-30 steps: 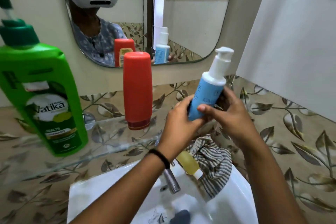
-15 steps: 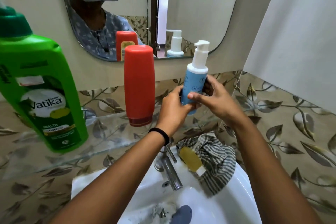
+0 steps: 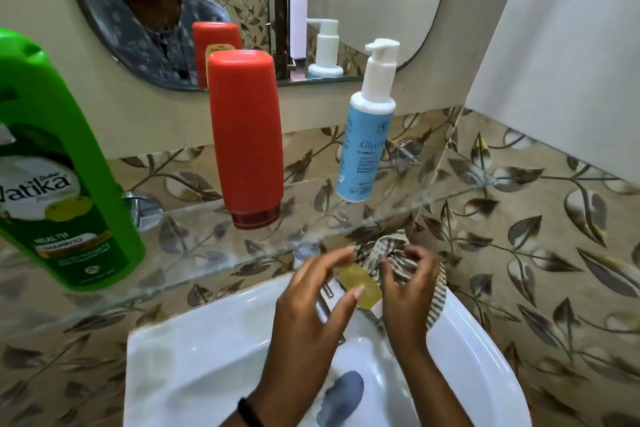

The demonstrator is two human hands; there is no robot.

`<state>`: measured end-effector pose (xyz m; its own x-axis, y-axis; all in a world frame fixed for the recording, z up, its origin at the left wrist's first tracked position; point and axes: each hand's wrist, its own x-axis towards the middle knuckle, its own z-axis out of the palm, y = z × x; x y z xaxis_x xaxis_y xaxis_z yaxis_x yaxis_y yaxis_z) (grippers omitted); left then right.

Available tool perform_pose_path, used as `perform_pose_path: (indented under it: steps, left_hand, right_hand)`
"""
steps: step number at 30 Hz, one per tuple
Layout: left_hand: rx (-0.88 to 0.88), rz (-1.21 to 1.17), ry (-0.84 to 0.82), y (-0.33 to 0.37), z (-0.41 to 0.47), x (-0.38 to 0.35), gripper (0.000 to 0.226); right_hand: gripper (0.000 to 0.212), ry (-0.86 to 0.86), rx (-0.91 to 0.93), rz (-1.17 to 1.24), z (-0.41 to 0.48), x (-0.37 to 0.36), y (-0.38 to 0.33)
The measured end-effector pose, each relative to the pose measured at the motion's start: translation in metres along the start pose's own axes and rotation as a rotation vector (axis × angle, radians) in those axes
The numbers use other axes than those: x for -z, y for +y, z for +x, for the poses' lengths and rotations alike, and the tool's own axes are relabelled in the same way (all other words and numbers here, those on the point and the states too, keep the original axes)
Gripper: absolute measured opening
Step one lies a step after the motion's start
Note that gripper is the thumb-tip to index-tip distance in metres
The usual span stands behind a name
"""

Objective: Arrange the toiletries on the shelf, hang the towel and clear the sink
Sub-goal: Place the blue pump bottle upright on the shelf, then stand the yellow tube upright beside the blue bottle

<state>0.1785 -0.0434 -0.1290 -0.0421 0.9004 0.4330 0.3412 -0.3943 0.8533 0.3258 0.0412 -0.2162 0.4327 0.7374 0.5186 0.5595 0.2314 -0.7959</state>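
The small yellow bottle (image 3: 360,286) lies slanted on the towel (image 3: 398,263) between both open hands, left hand (image 3: 311,305) closest.

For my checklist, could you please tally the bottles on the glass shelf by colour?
Green: 1, the shampoo.
Red: 1, the upside-down bottle.
Blue: 1, the pump bottle.
Total: 3 on the shelf.
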Motion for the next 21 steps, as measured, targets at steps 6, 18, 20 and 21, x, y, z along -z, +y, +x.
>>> perform_pose_path:
  steps: [6, 18, 20, 21]
  left_hand:
    - [0.372, -0.031, -0.129, -0.051, -0.036, -0.015, 0.038]
    - [0.452, -0.061, -0.239, -0.043, -0.009, -0.045, 0.038]
    - [0.398, -0.111, -0.289, -0.027, -0.007, -0.055, 0.044]
    - [0.358, -0.138, -0.292, -0.015, -0.004, -0.058, 0.044]
  right_hand:
    - [0.053, -0.483, -0.121, -0.369, -0.030, -0.029, 0.048]
    - [0.054, -0.140, -0.131, -0.161, -0.034, 0.019, 0.009]
    - [0.054, 0.004, -0.115, -0.078, -0.033, 0.036, -0.005]
    - [0.053, 0.072, -0.089, -0.048, -0.028, 0.044, -0.013]
